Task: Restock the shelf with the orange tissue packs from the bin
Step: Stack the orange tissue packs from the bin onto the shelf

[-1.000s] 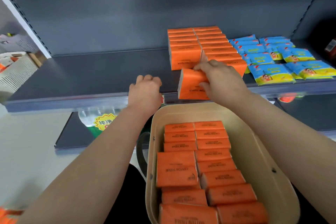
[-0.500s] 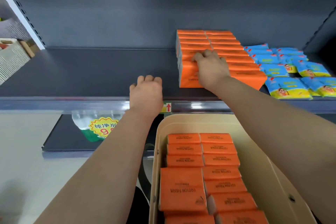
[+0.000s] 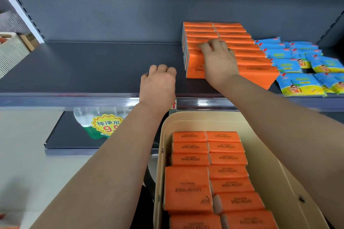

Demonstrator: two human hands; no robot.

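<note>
Beige bin [image 3: 201, 118] is sitting nearest, bottom centre-right, under the shelf edge. Orange tissue packs [image 3: 226, 158] are filling it in two rows, most standing on edge; one flat pack [image 3: 188, 188] is lying on top of the left row. Left of the bin, a lower shelf [image 3: 59, 135] is holding a water bottle [image 3: 83, 117] with a yellow price sticker [image 3: 108, 124] on it. Just beyond, a clear price rail [image 3: 74, 100] is running along the front of the main shelf [image 3: 93, 67].

Left hand [image 3: 158, 85] is resting on the shelf just behind the rail, fingers curled into a fist, gripping nothing visible. Right hand [image 3: 218, 61] is reaching further in, lying over the front pack [image 3: 195, 69] of the left shelf row, fingers bent over its top edge and touching the packs behind; thumb is hidden.

Two shelved rows of orange packs [image 3: 242, 42] are standing on edge, running back to the grey rear panel [image 3: 130, 5]. Blue packs [image 3: 297, 61] are lying just right of them, overlapping each other.
</note>
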